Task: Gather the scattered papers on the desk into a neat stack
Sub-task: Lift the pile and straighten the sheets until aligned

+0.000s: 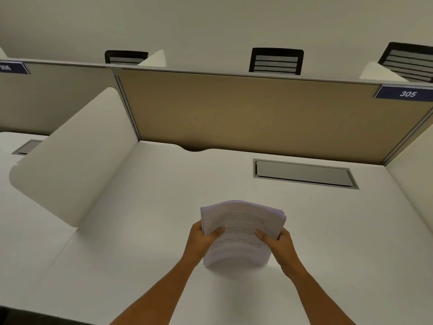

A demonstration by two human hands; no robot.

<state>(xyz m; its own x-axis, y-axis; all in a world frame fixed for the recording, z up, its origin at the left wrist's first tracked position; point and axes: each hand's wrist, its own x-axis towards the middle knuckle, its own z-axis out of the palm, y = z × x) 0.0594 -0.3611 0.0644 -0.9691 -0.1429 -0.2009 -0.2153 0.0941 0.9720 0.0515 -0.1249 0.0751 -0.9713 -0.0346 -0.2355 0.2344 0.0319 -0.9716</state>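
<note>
A thick stack of printed white papers (241, 221) stands on its lower edge on the white desk (152, 207), tilted with its top bowed away from me. My left hand (203, 238) grips the stack's left side, thumb across the front sheet. My right hand (278, 242) grips the right side in the same way. Lines of black text show on the front page. I see no loose sheets elsewhere on the desk.
A grey cable hatch (304, 173) is set in the desk at the back right. A tan partition (246, 113) bearing a blue 305 label (406, 93) closes the back, a white side divider (70, 160) the left. Black chair backs (276, 61) rise behind.
</note>
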